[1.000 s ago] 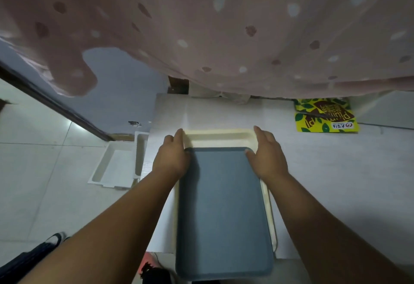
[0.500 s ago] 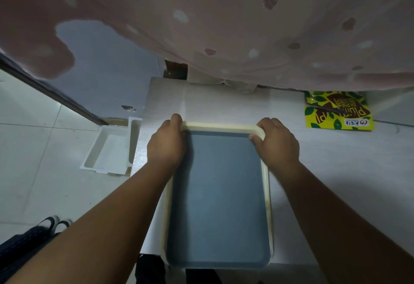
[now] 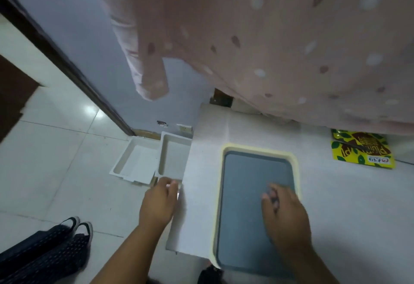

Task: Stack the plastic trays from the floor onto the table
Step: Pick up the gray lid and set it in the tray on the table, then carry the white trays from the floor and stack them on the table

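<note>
A blue-grey tray (image 3: 251,194) lies nested in a cream tray (image 3: 259,148) on the white table (image 3: 349,205). My right hand (image 3: 284,214) hovers over the blue tray's right side, fingers loosely spread, holding nothing. My left hand (image 3: 160,203) hangs past the table's left edge, above the floor, fingers apart and blurred. On the floor to the left lie two white trays: a flat one (image 3: 134,164) and a deeper one (image 3: 173,157) right beside the table.
A yellow and brown snack packet (image 3: 363,151) lies at the table's back right. Pink dotted cloth (image 3: 268,37) hangs over the table's far side. A dark door frame (image 3: 67,59) runs along the wall at left. My legs and shoes (image 3: 74,232) are at bottom left.
Both hands have let go of the stacked trays, which now rest on the table. My left hand has swung left and down toward the floor trays. The view has turned left.
</note>
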